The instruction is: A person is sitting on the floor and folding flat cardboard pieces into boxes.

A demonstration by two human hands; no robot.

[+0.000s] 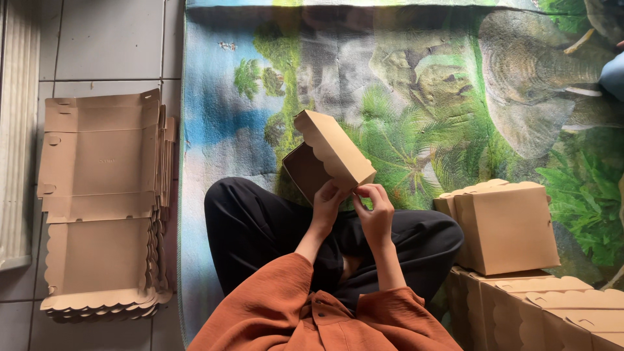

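While both hands — left hand (327,198), right hand (376,207) — pinch one half-folded box (329,156), three finished boxes (506,226) sit nearby

The person wears a loose rust-orange top with wide sleeves (273,286) and black trousers (253,227).

Flat cardboard stack (104,201), finished boxes (504,224), jungle-print mat (422,84)
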